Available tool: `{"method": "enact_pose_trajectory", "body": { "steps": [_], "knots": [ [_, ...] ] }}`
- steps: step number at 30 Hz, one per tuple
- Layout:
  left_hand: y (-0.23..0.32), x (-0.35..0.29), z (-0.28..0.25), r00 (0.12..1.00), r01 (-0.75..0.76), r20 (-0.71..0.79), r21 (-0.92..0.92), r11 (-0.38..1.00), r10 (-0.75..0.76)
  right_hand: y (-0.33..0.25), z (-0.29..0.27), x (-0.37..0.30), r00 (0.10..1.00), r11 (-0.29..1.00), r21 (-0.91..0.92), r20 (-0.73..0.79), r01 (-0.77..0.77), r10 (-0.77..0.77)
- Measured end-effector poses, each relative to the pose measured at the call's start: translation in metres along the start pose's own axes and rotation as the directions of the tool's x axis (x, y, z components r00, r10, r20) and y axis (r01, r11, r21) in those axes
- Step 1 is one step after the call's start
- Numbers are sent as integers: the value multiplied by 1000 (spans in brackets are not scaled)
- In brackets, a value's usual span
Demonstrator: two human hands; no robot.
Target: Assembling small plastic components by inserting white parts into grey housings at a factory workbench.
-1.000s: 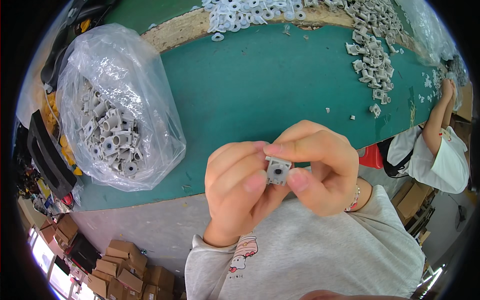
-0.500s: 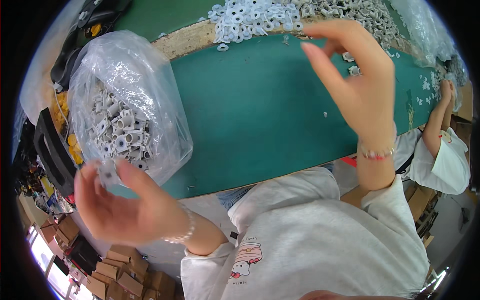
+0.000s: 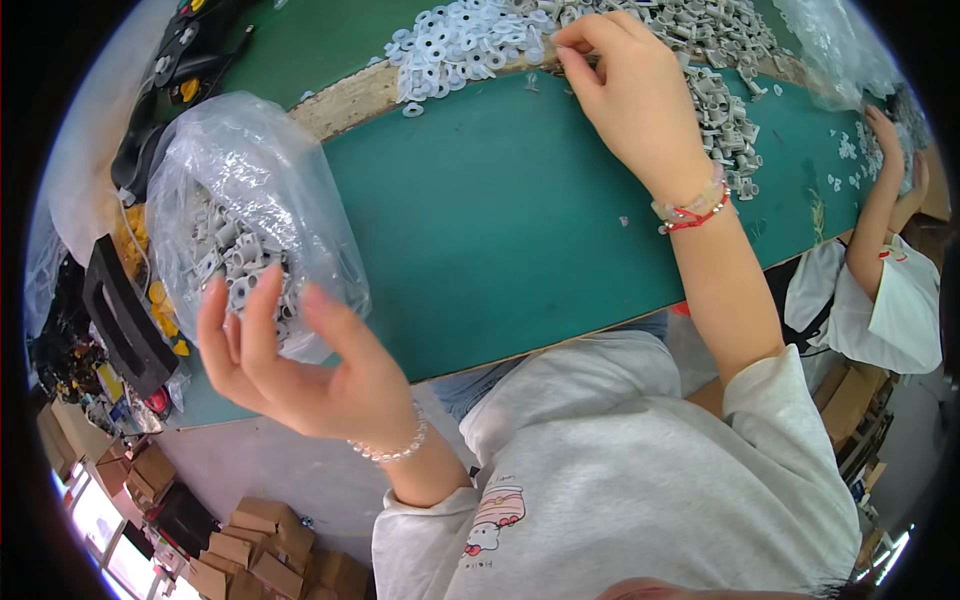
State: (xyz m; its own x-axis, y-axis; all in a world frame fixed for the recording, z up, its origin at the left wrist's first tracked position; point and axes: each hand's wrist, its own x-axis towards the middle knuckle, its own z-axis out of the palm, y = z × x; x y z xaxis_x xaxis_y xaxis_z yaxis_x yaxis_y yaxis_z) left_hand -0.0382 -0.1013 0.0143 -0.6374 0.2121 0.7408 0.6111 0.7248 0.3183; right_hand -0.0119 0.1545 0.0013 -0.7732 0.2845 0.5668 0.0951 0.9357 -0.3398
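My left hand is open, fingers apart and holding nothing, at the near edge of a clear plastic bag. Inside the bag lie many grey plastic fittings, some with a pale ring in them. My right hand reaches to the far side of the table, thumb and forefinger pinched together at the right edge of a pile of translucent white washers. Whatever is between those fingertips is too small to make out. A heap of loose grey fittings lies beyond and to the right of this hand.
The green table mat spans the middle, with a worn wooden strip along its far side. Another clear bag stands at the far right, near another person's arm. A black handled object is at the left.
The grey fitting in my left hand has been let go; that hand has opened and shifted slightly right. My right hand has moved left to the washers, its fingers closing to a pinch.
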Motion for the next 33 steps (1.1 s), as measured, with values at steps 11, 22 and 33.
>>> {"method": "enact_pose_trajectory", "body": {
  "steps": [11,22,33],
  "knots": [
    [88,-34,31,928,-5,327,-467,884,178,21,-103,-53,899,701,584,128,-410,420],
    [185,-34,90,758,27,555,-551,834,342,71,-100,-145,818,571,738,-46,-359,574],
    [184,-35,90,766,185,578,-619,763,283,70,-121,-135,768,176,907,207,-383,606]
  ]
}}
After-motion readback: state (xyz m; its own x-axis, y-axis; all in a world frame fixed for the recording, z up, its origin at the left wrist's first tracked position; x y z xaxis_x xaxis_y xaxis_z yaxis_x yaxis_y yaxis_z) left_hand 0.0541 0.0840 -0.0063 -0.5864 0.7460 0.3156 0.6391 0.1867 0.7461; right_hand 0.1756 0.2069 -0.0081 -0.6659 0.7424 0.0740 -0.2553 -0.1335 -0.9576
